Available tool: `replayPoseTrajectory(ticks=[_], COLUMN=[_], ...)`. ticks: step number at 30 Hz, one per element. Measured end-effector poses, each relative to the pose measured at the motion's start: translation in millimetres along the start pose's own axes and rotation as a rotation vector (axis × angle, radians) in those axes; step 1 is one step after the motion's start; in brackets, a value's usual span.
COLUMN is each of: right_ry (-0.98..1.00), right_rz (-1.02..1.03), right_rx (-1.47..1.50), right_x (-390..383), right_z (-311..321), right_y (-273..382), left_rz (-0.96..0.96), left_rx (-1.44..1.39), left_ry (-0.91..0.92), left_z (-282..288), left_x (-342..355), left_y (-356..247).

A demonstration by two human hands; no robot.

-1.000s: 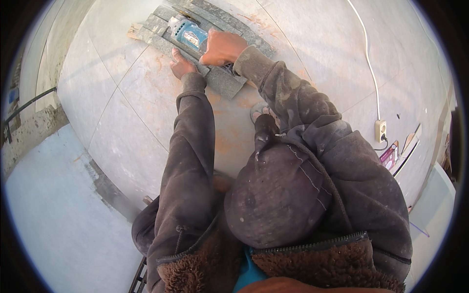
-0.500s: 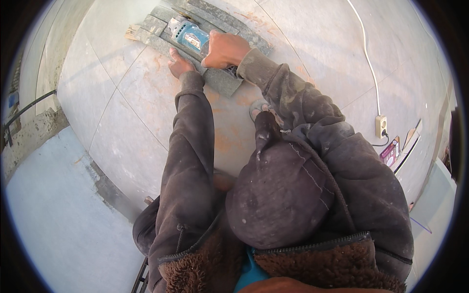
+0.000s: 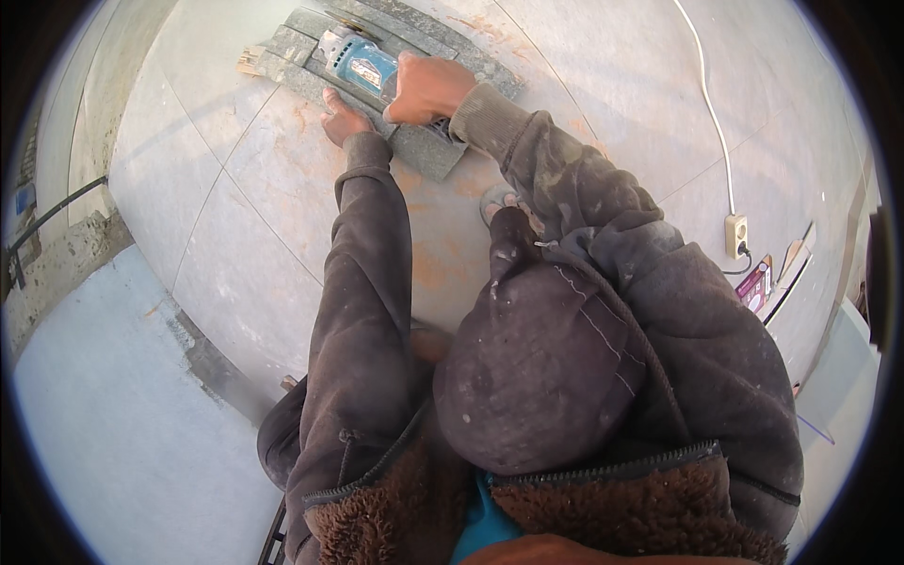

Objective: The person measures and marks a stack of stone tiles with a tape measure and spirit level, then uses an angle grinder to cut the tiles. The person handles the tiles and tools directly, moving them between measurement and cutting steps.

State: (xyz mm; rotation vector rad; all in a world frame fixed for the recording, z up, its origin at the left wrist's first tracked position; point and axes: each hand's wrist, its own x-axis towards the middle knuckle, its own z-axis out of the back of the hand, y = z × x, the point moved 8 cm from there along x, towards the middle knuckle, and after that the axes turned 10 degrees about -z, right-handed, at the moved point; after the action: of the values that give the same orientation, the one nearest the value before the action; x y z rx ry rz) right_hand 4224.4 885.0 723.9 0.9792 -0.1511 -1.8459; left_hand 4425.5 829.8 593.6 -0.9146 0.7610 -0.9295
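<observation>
My right hand [image 3: 431, 89] is wrapped round the body of a blue angle grinder [image 3: 365, 68]. The grinder lies low over a stack of grey, stone-like strips [image 3: 450, 47], its head pointing up and left. Its disc is mostly hidden behind the grinder's head. At the near edge of the stack, my left hand [image 3: 345, 122] grips a grey strip [image 3: 299, 87], one digit lying on top and the other fingers partly out of sight. A shorter grey piece [image 3: 428, 153] sticks out below my right hand.
Pale floor tiles [image 3: 226, 226] with orange dust surround the stack. A splintered wood end [image 3: 249, 61] pokes out at its left. On the right, a white cable [image 3: 708, 94] runs to a socket block [image 3: 736, 235], beside a purple box [image 3: 755, 282]. My sandalled foot [image 3: 499, 202] is close below.
The grinder and my right hand have shifted slightly left and down. My left hand has moved very little and stays on the strip.
</observation>
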Motion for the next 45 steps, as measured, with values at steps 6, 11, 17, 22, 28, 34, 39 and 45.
replayPoseTrajectory(ticks=[6,11,17,22,28,34,39,45], right_ry=[-0.011,-0.010,-0.005,-0.020,-0.017,-0.007,-0.025,-0.025], right_rz=[-0.017,-0.024,-0.008,0.004,0.002,-0.002,-0.002,-0.014], right_rx=[-0.012,-0.008,0.005,0.006,0.006,0.012,0.008,0.003], right_x=[5,2,-8,-11,-15,-9,-8,-3], right_z=[-2,1,2,-2,-2,-6,-4,-6], right_y=[-3,-2,-6,-14,-16,-17,-13,-15], left_rz=[-0.006,-0.027,-0.021,0.007,0.007,0.034,-0.009,-0.002], left_rx=[0.007,0.010,-0.027,-0.003,0.026,-0.013,0.023,0.064], left_ry=[0.008,-0.017,-0.019,0.007,0.019,0.011,0.008,0.015], left_z=[-1,-1,-2,-1,0,0,1,-1], left_x=[-3,0,2,-5,-4,-11,-2,1], left_y=[-3,-2,2,-5,-6,-12,-5,-1])
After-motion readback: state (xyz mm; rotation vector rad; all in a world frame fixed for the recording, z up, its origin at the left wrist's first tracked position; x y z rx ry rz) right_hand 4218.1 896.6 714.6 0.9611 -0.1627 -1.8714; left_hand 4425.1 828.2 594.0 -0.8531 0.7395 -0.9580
